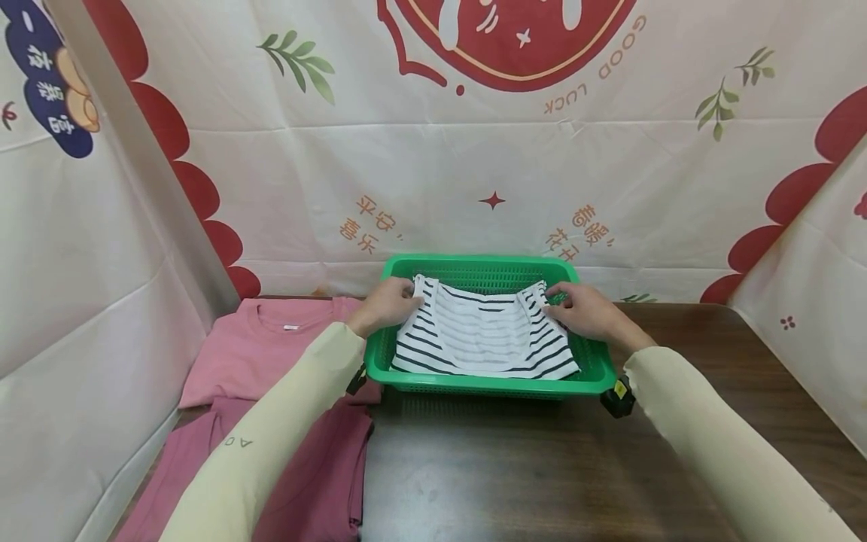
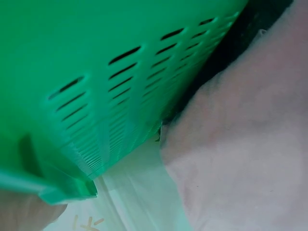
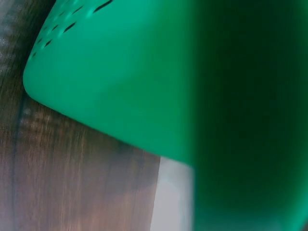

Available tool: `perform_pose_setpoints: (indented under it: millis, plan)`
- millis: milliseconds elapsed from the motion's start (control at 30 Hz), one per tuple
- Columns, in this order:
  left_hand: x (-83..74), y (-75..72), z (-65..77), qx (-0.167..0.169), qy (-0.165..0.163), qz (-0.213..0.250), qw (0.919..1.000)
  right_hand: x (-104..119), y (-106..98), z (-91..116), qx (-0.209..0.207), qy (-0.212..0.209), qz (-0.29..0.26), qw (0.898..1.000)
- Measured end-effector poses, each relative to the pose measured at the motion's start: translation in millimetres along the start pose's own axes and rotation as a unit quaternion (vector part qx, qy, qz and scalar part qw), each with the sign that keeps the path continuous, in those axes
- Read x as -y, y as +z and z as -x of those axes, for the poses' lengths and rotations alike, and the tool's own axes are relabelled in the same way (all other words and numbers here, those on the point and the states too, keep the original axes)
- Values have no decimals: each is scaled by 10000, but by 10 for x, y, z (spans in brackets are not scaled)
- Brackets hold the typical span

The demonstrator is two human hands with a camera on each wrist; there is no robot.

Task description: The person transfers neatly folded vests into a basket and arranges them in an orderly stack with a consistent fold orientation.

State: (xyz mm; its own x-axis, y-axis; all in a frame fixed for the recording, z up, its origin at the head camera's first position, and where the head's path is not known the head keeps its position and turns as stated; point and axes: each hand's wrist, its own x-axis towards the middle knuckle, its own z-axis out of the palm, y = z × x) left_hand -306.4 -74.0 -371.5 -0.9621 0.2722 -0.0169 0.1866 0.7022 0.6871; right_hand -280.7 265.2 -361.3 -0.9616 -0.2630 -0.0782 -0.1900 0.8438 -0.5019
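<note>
Clearly, left hand point(image 1: 391, 302) and right hand point(image 1: 584, 310) pinch the striped top point(image 1: 481, 331); the backdrop point(image 1: 467, 158) reads "GOOD LUCK".

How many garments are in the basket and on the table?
3: a striped garment in the green basket, a pink shirt left of it, and a darker garment in front of the shirt. Others may be hidden.

White cloth point(image 1: 440, 165) with red scallops point(image 1: 161, 119) is hanging behind; a dark brown wooden table point(image 1: 515, 474) is gleaming below

Garment point(image 1: 482, 335) white, dark-striped; basket point(image 1: 474, 385) green; T-shirt point(image 1: 237, 354) pink; table point(image 1: 488, 474) brown; sleeves point(image 1: 718, 436) cream.
</note>
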Motion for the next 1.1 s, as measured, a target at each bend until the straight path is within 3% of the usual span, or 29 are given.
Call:
perform_pose_setpoints:
  millis: [167,467,867,1100]
  plan:
    - [-4,2,12,-73,-48,-47,10000,-14,12,0,41,76,-337,9994]
    - [14,1,34,-251,-7,-177,9995,-17,20,-5,0,62,-391,9992]
    - [12,-20,58,-469,-119,198,9986,-14,-16,20,-43,30,-354,9994]
    - [30,-7,66,-652,183,410,9969,-29,-7,39,-112,-20,-362,9993]
